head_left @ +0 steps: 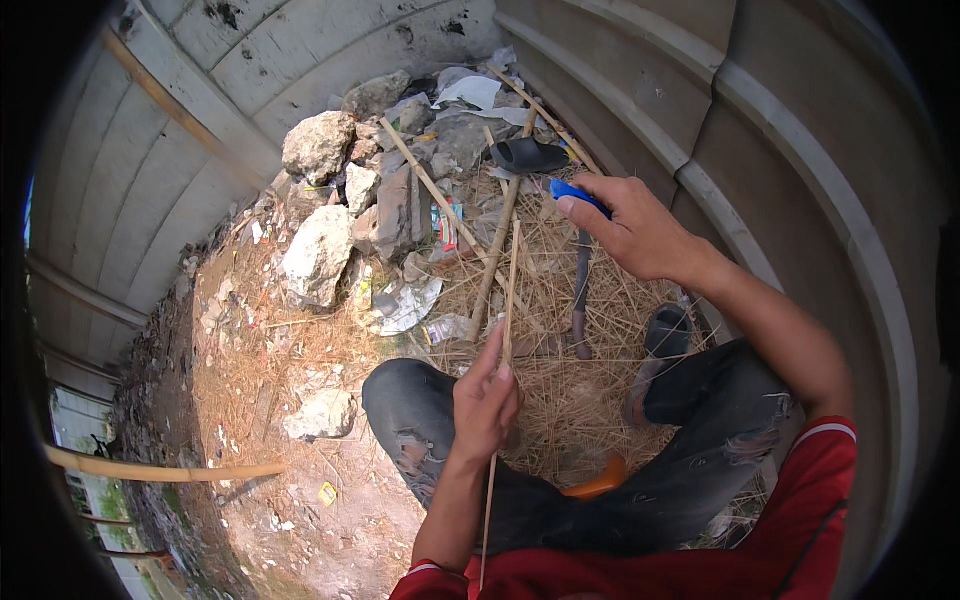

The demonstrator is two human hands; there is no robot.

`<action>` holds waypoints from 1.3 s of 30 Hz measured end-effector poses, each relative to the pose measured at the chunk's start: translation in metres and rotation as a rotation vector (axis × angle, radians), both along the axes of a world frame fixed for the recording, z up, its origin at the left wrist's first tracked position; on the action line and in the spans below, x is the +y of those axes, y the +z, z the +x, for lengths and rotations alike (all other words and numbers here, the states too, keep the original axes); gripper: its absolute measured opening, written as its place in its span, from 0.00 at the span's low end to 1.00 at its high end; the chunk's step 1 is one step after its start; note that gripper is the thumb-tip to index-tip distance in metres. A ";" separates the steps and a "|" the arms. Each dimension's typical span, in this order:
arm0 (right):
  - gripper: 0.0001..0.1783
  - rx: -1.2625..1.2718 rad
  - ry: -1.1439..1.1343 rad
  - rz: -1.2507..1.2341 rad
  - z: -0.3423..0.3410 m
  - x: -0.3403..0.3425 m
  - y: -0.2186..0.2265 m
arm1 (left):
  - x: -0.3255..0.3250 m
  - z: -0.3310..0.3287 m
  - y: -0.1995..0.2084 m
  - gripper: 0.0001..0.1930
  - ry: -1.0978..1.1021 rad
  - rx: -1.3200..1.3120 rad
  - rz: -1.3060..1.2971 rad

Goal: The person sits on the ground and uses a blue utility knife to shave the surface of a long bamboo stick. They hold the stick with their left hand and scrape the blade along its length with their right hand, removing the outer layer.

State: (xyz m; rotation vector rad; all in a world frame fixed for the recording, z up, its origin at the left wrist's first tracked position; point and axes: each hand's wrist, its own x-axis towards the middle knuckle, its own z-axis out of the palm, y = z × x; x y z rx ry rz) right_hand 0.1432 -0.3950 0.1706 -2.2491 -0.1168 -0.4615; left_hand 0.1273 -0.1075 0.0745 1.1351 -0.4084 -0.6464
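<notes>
My left hand (pixel 482 408) is closed around a thin bamboo strip (pixel 514 275), which stands nearly upright between my knees. The strip's lower end runs down past my forearm towards my lap. Farther up and to the right, my right hand (pixel 638 228) grips a blue-handled cutter (pixel 580 197); its blade cannot be made out. The cutter is apart from the strip, beyond its upper tip. Under my right hand, a long dark tool with a brown handle end (pixel 581 300) lies on the straw-like shavings (pixel 570 400).
Pale rocks (pixel 318 255) and litter are piled ahead to the left. Bamboo poles (pixel 500 245) and a dark sandal (pixel 528 156) lie beyond my hands. A corrugated metal wall (pixel 800 190) curves close on the right. Something orange (pixel 600 480) shows between my legs.
</notes>
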 end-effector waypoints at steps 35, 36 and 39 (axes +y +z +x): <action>0.28 0.112 0.034 0.117 0.004 -0.017 -0.015 | 0.000 0.003 0.001 0.29 -0.052 0.036 0.015; 0.27 0.095 0.072 0.084 0.003 -0.014 -0.014 | -0.002 0.003 0.003 0.29 -0.053 0.034 0.030; 0.24 0.061 0.166 -0.021 -0.003 -0.003 -0.011 | -0.004 0.004 0.000 0.29 -0.051 0.000 0.048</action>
